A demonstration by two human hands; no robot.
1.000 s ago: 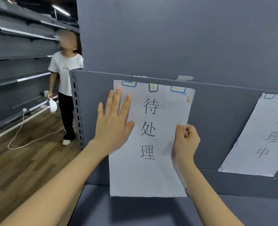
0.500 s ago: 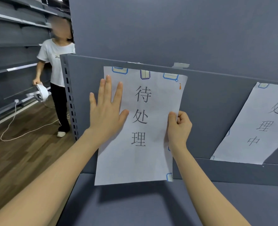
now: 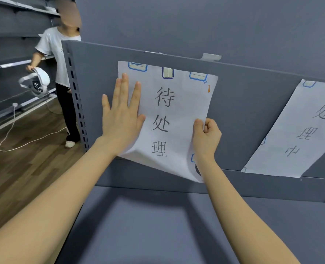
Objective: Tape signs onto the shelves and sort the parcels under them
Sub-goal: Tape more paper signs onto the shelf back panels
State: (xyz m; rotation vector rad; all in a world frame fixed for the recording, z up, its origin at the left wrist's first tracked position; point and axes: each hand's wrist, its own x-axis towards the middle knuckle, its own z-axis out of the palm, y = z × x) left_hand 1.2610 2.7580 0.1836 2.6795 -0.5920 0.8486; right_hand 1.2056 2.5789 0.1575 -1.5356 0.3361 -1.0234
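Note:
A white paper sign point(image 3: 169, 115) with three large black characters hangs on the grey back panel point(image 3: 243, 103) of the shelf, with three blue-edged tape strips along its top edge. My left hand point(image 3: 121, 115) presses flat on the sign's left side, fingers straight. My right hand point(image 3: 207, 136) pinches the sign's right edge between thumb and curled fingers. The sign's lower part bends away from the panel. A second white sign point(image 3: 298, 130) is taped to the same panel on the right.
The grey shelf board point(image 3: 148, 225) lies below my arms. A perforated upright point(image 3: 76, 100) ends the panel on the left. Beyond it a person in a white shirt point(image 3: 57, 54) stands on the wooden floor point(image 3: 20, 164) holding a white headset point(image 3: 36, 82), with a white cable trailing.
The sign's lower edge has curled up and away from the panel. My right hand has kept its pinch on the right edge, and my left hand stays flat. The person's headset has risen.

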